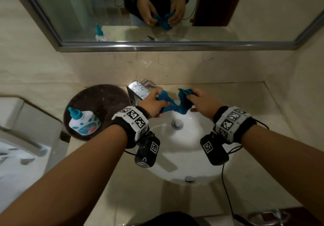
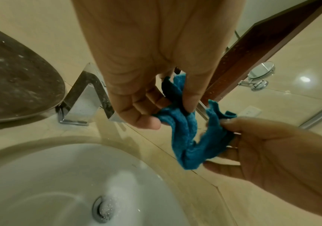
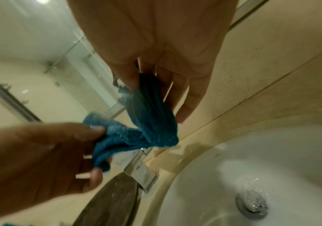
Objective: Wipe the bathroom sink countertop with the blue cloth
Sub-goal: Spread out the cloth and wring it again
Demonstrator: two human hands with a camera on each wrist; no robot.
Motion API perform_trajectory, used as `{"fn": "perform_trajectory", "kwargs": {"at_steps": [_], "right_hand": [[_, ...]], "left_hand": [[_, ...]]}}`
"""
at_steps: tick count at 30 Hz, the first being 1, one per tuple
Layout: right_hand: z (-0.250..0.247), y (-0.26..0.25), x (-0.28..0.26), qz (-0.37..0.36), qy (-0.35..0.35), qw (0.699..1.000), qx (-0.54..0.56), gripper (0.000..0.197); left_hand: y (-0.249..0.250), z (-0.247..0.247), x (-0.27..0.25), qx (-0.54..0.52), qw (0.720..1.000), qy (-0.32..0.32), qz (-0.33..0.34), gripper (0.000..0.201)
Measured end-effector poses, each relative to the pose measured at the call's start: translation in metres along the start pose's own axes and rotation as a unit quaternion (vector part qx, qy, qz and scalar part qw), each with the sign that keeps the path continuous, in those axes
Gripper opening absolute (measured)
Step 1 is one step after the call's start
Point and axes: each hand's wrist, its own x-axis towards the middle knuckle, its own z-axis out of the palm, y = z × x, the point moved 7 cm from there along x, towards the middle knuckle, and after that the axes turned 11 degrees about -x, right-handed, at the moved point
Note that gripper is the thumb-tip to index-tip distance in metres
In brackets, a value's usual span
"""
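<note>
Cloth in hand above the basin, wiping not yet begun

Over the white basin (image 1: 184, 148), the left hand (image 1: 154, 105) and right hand (image 1: 201, 104) each pinch an end of the bunched blue cloth (image 1: 175, 104) with curled fingers (image 2: 190, 97), so it sags between them, clear of the counter (image 1: 245, 103). Behind the basin stands the tap (image 1: 140, 90). Judging by this, the cloth is only being readied; the whole counter remains to wipe.
</note>
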Motion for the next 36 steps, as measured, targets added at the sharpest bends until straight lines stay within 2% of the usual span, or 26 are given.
{"fn": "perform_trajectory", "kwargs": {"at_steps": [4,8,12,14,16,17,19,20,22,24,27,36], "right_hand": [[-0.015,-0.007,0.004,-0.024,0.028,0.998,0.060,0.012],[-0.021,-0.016,0.001,-0.037,0.017,0.992,0.120,0.025],[-0.021,-0.025,-0.004,-0.054,-0.002,0.988,0.147,0.026],[-0.021,-0.030,-0.006,-0.062,-0.011,0.985,0.161,0.019],[-0.020,-0.036,-0.010,-0.071,-0.021,0.985,0.157,0.011],[-0.019,-0.039,-0.011,-0.074,-0.024,0.985,0.153,0.010],[-0.020,-0.041,-0.012,-0.074,-0.021,0.986,0.149,0.015],[-0.020,-0.043,-0.012,-0.074,-0.021,0.986,0.149,0.018],[-0.021,-0.044,-0.013,-0.080,-0.035,0.985,0.150,0.023],[-0.021,-0.044,-0.014,-0.088,-0.051,0.985,0.138,0.031],[-0.022,-0.044,-0.013,-0.097,-0.043,0.988,0.114,0.040],[-0.024,-0.045,-0.006,-0.086,-0.009,0.993,0.079,0.024]], "left_hand": [[-0.007,-0.002,0.001,0.064,0.998,-0.020,-0.021,0.023],[0.003,0.000,-0.001,0.142,0.989,-0.026,0.019,0.014],[0.014,0.013,-0.008,0.201,0.977,-0.069,0.033,0.035],[0.023,0.019,-0.012,0.189,0.978,-0.071,0.060,0.031],[0.034,0.025,-0.016,0.156,0.982,-0.069,0.086,0.015],[0.038,0.028,-0.018,0.140,0.984,-0.067,0.092,0.017],[0.041,0.031,-0.019,0.123,0.985,-0.058,0.107,0.038],[0.043,0.030,-0.018,0.115,0.985,-0.052,0.116,0.040],[0.045,0.028,-0.020,0.109,0.986,-0.039,0.123,0.025],[0.045,0.022,-0.018,0.120,0.984,-0.021,0.130,0.028],[0.046,0.017,-0.018,0.097,0.986,-0.010,0.136,0.018],[0.048,0.008,-0.016,0.055,0.989,0.008,0.140,0.020]]}}
